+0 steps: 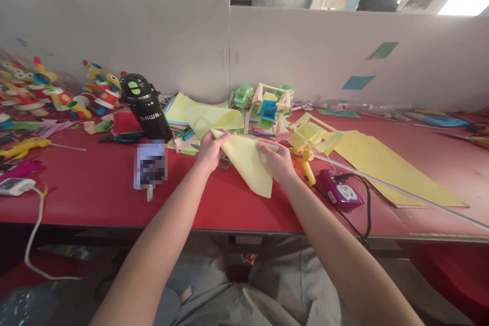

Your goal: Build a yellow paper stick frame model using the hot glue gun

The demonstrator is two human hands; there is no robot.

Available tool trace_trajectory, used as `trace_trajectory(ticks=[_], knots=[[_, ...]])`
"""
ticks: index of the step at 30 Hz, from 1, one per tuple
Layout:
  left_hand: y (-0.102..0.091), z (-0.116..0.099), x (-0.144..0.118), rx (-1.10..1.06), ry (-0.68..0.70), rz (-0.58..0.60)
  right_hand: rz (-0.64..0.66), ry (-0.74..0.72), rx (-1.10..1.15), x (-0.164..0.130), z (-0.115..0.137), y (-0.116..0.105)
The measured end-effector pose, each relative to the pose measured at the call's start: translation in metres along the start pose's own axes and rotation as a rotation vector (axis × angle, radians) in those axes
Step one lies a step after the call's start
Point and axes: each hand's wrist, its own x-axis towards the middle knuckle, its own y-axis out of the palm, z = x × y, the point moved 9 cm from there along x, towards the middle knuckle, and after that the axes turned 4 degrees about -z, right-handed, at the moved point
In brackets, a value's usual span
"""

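Observation:
Between both hands a sheet of pale yellow paper (250, 160) is held up over the red table, tilted, with one corner hanging toward me. My left hand (211, 152) pinches its upper left corner, thumb on top. At the right edge, my right hand (278, 160) grips the paper with the thumb over it. Beneath the sheet, green scissor handles (225, 163) show in part. Just right of my right hand lies a yellow glue gun (304, 163). Behind the hands stands a paper wheel model (268, 109) with blue, green and yellow panels in a pale frame.
A black bottle (147, 109) and a phone-like device (150, 165) stand left. At right are a purple power strip (342, 193), a long clear glue stick (401, 188) and yellow sheets (393, 168). Chicken-like figures (57, 94) crowd the far left. A partition (324, 56) runs along the back.

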Motion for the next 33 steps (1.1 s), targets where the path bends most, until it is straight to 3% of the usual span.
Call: trace_trajectory(ticks=[12,22,33], knots=[[-0.002,-0.001,0.001,-0.006,-0.003,-0.008,0.008,-0.019,-0.016,-0.001,0.001,0.000],[-0.026,-0.009,0.015,-0.047,0.035,-0.104,-0.041,-0.067,-0.067,-0.001,0.004,-0.003],[-0.034,-0.013,0.018,-0.100,0.073,-0.139,0.013,-0.131,-0.092,0.000,0.004,0.006]])
